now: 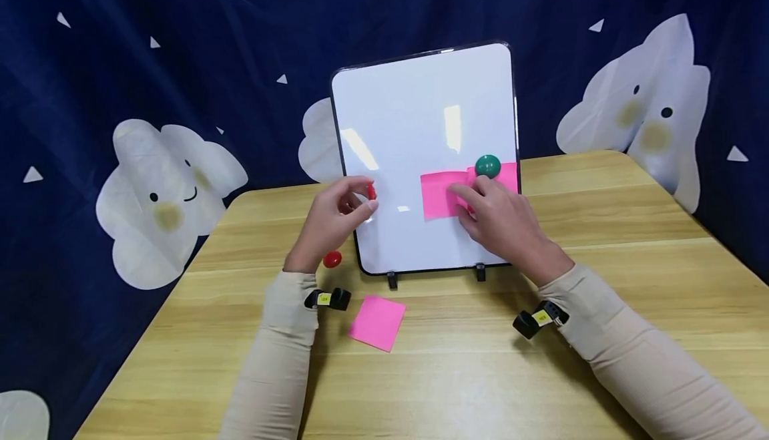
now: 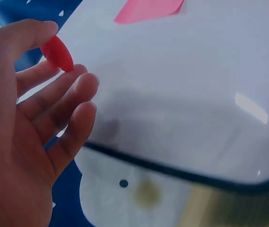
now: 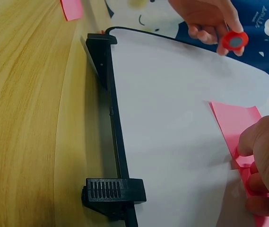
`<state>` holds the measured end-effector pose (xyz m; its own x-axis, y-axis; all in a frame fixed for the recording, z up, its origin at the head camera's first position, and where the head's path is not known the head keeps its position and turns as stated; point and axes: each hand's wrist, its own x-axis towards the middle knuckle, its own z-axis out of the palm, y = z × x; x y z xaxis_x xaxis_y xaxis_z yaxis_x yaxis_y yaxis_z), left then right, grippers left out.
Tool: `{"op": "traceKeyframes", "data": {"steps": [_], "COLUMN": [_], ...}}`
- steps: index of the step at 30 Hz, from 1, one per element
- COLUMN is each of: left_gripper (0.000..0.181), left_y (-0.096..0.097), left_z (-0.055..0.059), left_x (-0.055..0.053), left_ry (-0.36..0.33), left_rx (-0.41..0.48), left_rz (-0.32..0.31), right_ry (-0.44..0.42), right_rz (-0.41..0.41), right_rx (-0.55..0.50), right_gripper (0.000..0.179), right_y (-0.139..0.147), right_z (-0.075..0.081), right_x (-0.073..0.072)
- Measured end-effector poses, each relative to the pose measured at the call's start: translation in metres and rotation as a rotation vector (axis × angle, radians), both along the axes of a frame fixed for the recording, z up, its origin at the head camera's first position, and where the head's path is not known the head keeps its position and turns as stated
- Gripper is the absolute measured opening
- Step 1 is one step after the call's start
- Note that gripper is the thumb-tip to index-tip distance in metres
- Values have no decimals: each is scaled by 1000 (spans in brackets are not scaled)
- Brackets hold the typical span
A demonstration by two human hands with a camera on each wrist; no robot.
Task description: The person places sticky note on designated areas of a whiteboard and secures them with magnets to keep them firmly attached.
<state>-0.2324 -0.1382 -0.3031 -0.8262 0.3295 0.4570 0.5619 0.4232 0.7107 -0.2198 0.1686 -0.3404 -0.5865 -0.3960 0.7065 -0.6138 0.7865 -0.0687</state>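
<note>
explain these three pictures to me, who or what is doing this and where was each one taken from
There is no machine, just a person's bare left hand and right hand. The wide picture comes from the head, looking forward and down; the other two, one from each wrist. A whiteboard stands on a wooden table and carries two pink notes and a green disc. On the table lie a pink square and a red disc. The left hand pinches another red disc; the right hand touches the pink notes.

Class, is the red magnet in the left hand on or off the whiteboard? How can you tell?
Off: the left hand pinches the red magnet, whose grey back shows uncovered in the right wrist view.
</note>
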Motion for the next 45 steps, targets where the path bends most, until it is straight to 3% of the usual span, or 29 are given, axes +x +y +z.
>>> {"op": "traceKeyframes", "data": {"steps": [10, 16, 22, 32, 45], "left_gripper": [41, 40, 41, 43, 37], "left_y": [30, 46, 57, 74, 92], "left_z": [-1, -3, -6, -8, -9], "left_x": [-1, -3, -5, -4, -8], "left_ry": [155, 278, 363, 536, 621], "left_rx": [-27, -99, -138, -274, -369], "left_rz": [-29, -30, 13, 110, 198], "right_ry": [-2, -7, 3, 17, 26], "right_rz": [-6, -12, -8, 5, -3], "right_rx": [3, 8, 15, 12, 11], "right_gripper": [37, 37, 40, 40, 39], "right_y": [0, 0, 0, 0, 1], "right_z": [0, 0, 0, -3, -3], "right_x": [0, 1, -1, -2, -2]}}
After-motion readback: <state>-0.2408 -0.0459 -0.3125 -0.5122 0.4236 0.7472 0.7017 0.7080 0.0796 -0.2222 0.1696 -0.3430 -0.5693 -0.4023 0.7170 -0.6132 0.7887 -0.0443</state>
